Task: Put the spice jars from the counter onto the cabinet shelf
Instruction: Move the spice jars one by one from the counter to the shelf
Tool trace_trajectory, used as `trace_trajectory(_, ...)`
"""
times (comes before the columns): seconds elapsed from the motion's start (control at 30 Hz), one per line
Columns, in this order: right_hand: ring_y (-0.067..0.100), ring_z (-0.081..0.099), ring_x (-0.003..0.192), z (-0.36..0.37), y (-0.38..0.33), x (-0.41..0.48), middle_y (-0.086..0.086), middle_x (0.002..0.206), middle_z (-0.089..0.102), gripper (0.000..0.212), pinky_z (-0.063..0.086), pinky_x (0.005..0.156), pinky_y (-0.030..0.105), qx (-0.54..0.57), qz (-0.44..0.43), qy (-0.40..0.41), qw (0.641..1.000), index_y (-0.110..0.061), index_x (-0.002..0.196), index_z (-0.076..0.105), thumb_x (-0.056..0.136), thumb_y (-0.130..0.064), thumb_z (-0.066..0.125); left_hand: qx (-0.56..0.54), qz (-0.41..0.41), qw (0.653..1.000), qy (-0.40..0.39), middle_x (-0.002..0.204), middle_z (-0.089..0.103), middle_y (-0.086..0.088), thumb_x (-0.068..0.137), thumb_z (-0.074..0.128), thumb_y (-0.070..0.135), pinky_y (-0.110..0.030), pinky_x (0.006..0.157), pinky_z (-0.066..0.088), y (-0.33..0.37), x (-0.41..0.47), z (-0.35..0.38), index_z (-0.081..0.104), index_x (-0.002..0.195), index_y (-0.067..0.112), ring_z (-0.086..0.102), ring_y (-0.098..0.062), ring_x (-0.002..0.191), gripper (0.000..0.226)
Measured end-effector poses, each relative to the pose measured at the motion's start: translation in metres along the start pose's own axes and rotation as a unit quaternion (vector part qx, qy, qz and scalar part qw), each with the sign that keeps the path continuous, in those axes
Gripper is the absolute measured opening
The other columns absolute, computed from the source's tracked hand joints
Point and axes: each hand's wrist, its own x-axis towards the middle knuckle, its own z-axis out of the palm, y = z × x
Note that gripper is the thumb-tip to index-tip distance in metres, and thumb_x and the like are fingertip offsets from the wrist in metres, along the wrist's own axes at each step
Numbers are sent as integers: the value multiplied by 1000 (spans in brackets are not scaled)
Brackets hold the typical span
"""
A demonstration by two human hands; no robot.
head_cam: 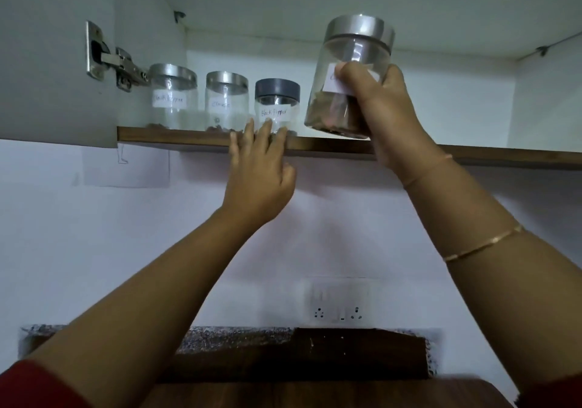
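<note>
My right hand (382,111) grips a clear spice jar (349,48) with a steel lid and brown contents, held tilted just above the front edge of the cabinet shelf (488,155). Three jars stand in a row on the shelf's left part: a steel-lidded one labelled Black Pepper (172,97), a steel-lidded one (226,100) with an unclear label, and a grey-lidded one labelled Black Pepper (277,102). My left hand (259,171) rests with spread fingers on the shelf edge, its fingertips in front of the grey-lidded jar.
The cabinet's left wall carries a metal door hinge (110,58). Shelf room lies to the right of the held jar. Below, the white wall has a socket plate (338,311), and a dark speckled counter edge (252,340) shows at the bottom.
</note>
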Motion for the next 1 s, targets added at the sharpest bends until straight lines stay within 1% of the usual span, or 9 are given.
trace_trajectory(0.1, 12, 65, 91, 2, 7, 23, -2, 105, 60, 51, 54, 63, 25, -25, 6, -5, 1000, -16, 121, 43, 80, -35, 67, 73, 44, 996, 31, 137, 44, -13, 91, 44, 24, -49, 116, 10, -12, 1, 16, 40, 140, 11, 29, -35, 136, 50)
trace_trajectory(0.23, 13, 61, 93, 5, 23, 44, -5, 101, 56, 52, 56, 75, 32, -91, 21, -18, 995, -16, 118, 40, 79, -38, 67, 72, 65, 988, 120, 120, 54, -13, 91, 45, 24, -49, 113, 20, -16, 4, 28, 51, 131, 10, 46, -34, 119, 42)
trace_trajectory(0.33, 14, 60, 92, 6, 36, 54, -5, 101, 55, 56, 53, 73, 31, -125, 46, -31, 991, -17, 115, 37, 76, -42, 68, 82, 64, 985, 139, 123, 53, -15, 92, 44, 27, -48, 114, 17, -17, 4, 37, 50, 132, 9, 44, -35, 122, 44)
trace_trajectory(0.5, 11, 62, 81, 3, 45, 71, -3, 100, 56, 59, 46, 50, 18, -141, 86, -69, 984, -17, 117, 35, 76, -43, 68, 104, 63, 980, 159, 129, 51, -17, 91, 46, 31, -49, 115, 15, -22, 5, 48, 47, 136, 8, 41, -37, 127, 50)
trace_trajectory(0.53, 11, 62, 82, 3, 46, 75, -2, 101, 58, 61, 48, 51, 18, -149, 95, -75, 981, -15, 120, 38, 75, -43, 69, 106, 64, 978, 165, 130, 51, -17, 91, 46, 31, -48, 115, 15, -23, 6, 50, 47, 136, 8, 40, -37, 128, 50)
trace_trajectory(0.63, 14, 64, 89, 2, 51, 87, -2, 102, 65, 55, 53, 73, 30, -189, 118, -90, 971, -19, 116, 53, 69, -43, 71, 111, 62, 975, 185, 131, 51, -17, 91, 47, 32, -47, 115, 14, -24, 7, 56, 47, 136, 8, 39, -37, 129, 51)
trace_trajectory(0.77, 13, 63, 73, 5, 59, 98, -2, 85, 66, 21, 50, 65, 26, -199, 123, -96, 967, -25, 85, 58, 73, -36, 72, 120, 58, 969, 207, 133, 50, -18, 90, 48, 33, -46, 115, 12, -25, 7, 63, 46, 136, 8, 34, -35, 132, 52)
trace_trajectory(0.9, 14, 61, 68, 10, 67, 106, 1, 81, 64, 21, 49, 60, 25, -206, 128, -106, 964, -22, 81, 57, 75, -31, 74, 122, 63, 966, 220, 133, 51, -18, 89, 48, 33, -45, 115, 11, -27, 9, 66, 45, 136, 9, 31, -33, 132, 53)
trace_trajectory(1.0, 14, 62, 73, 12, 71, 108, 4, 92, 65, 22, 50, 62, 26, -201, 124, -104, 966, -21, 82, 56, 75, -29, 76, 122, 63, 965, 223, 133, 51, -18, 89, 48, 34, -46, 115, 12, -28, 10, 67, 46, 136, 9, 30, -33, 133, 53)
